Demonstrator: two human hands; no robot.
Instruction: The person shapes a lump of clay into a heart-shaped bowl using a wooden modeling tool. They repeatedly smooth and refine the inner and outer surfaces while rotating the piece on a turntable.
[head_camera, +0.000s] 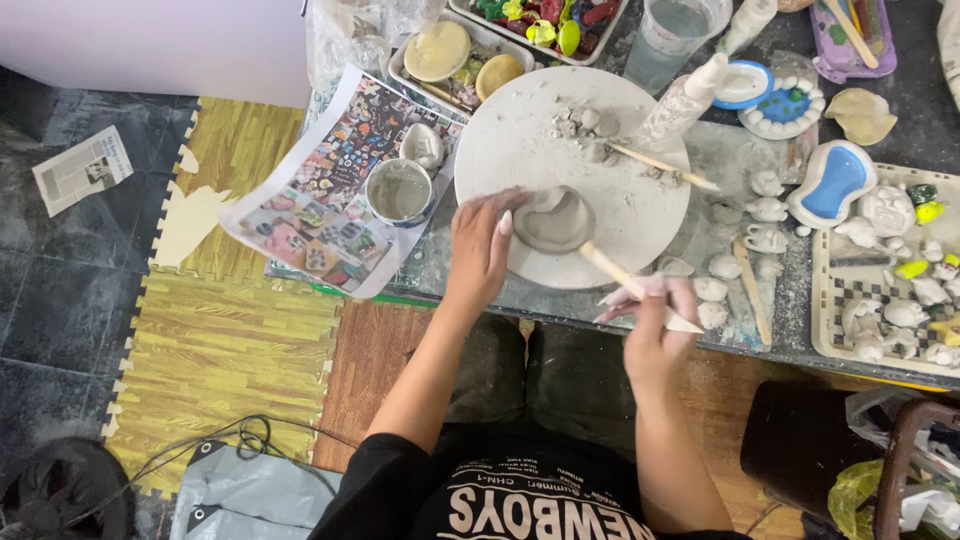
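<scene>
Head view, and I'm looking straight down at the bench: my left hand (480, 250) is cupped against the near left side of a small grey clay bowl (553, 220), fingers curled round its wall, steadying it. The bowl sits on the near edge of a round white turntable (520, 130) dusted with clay crumbs. My right hand (655, 320) is closed in a pinch on a wooden modelling tool (620, 278) — its far tip reaches into the bowl at the near right rim. A second wooden stick (660, 165) lies across the turntable's far right side, beside loose clay lumps (585, 125). Left of the turntable stands a small cup of grey water (399, 192) on a printed colour sheet (320, 190). To the right — a tray of little white figures (890, 300)
</scene>
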